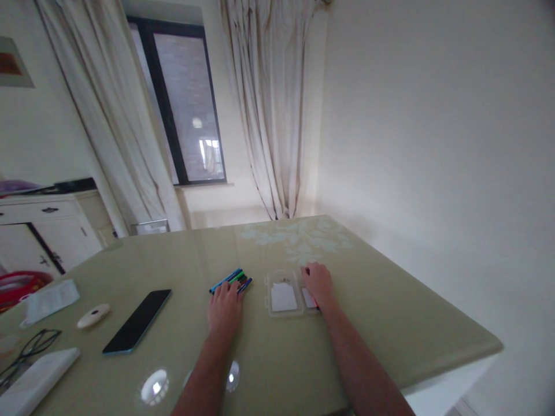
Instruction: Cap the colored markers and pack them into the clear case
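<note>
My left hand (224,309) rests over a small bunch of marker pens (226,279) in blue, green and dark colours, its fingers curled down on them. How firmly they are gripped does not show. To the right lies a clear plastic case (269,289), opened flat, with a white paper (284,297) in its left half. Over the case's right half is my right hand (318,280), fingers curled in; whatever they hold is hidden. Just beneath that wrist a short red pen (316,302) partly shows.
On the table's left lie a black phone (137,322), a white oval object (93,316), a face mask (51,301), eyeglasses (32,346) and a white box-like object (39,378). The table (411,323) ends at a slanting right edge near the wall.
</note>
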{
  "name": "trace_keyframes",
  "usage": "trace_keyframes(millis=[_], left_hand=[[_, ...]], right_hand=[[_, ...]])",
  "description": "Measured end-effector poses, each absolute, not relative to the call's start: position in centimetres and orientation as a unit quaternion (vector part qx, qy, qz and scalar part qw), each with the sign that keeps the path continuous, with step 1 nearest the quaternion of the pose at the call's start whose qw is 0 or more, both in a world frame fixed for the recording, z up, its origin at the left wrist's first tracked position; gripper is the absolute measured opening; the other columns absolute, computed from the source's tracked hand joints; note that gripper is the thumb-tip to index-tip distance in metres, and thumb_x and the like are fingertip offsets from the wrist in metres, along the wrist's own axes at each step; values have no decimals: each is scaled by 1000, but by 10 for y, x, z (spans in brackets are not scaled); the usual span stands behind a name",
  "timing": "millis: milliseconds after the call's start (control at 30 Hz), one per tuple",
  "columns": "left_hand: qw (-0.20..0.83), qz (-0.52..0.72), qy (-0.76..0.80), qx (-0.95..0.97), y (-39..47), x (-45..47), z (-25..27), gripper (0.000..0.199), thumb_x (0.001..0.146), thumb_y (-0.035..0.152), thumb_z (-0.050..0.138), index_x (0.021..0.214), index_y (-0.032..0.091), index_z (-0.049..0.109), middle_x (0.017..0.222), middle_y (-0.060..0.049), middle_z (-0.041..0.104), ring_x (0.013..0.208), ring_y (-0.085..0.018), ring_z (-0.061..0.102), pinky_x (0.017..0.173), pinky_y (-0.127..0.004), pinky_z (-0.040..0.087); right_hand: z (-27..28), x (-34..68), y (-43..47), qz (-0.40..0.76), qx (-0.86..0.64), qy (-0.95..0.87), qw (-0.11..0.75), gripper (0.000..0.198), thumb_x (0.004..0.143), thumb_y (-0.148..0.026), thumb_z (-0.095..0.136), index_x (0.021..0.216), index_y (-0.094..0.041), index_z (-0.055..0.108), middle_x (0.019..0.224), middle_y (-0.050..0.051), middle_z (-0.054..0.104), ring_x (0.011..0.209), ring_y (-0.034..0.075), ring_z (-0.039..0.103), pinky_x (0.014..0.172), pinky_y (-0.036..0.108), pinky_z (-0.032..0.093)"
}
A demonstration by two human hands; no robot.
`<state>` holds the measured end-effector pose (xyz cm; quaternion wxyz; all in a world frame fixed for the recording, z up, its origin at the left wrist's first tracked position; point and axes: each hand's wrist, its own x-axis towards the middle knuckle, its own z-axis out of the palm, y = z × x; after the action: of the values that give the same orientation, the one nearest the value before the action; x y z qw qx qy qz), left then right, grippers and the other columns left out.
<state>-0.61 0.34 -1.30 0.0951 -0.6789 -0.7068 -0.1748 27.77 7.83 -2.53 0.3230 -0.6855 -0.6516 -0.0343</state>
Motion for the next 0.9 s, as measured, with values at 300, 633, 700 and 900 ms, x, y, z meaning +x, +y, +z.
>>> trace_keyframes(millis=[300,633,700,900], left_hand=[[88,-196,-713,-667,3,-9,-12,18,98,30,57,104,23,72,108,-11,69,107,-30,62,91,-42,49],[-24,-229,-477,-848,-14,44,-13,41,95,51,63,130,31,66,136,-6,65,126,-27,57,110,-44,42],[-63,-222,-453,-861,-17,52,-15,36,96,48,62,127,31,68,139,-6,65,128,-28,56,111,-48,39],[-90,-202,-476,-851,-16,51,-16,29,99,40,59,125,31,69,140,-4,65,130,-25,56,109,-45,39]], right_hand=[[-25,277,75,-61,-699,-651,290,30,93,-30,53,77,-18,75,88,17,73,84,28,64,72,35,41],[-25,277,77,-39,-698,-642,315,25,90,-30,58,74,-19,73,86,15,73,85,26,64,75,35,41],[-25,278,79,-24,-694,-641,328,25,89,-31,59,71,-20,71,84,14,72,84,26,64,75,34,41],[-19,276,80,32,-662,-635,397,26,89,-36,56,71,-20,65,83,11,68,80,23,60,74,31,40]])
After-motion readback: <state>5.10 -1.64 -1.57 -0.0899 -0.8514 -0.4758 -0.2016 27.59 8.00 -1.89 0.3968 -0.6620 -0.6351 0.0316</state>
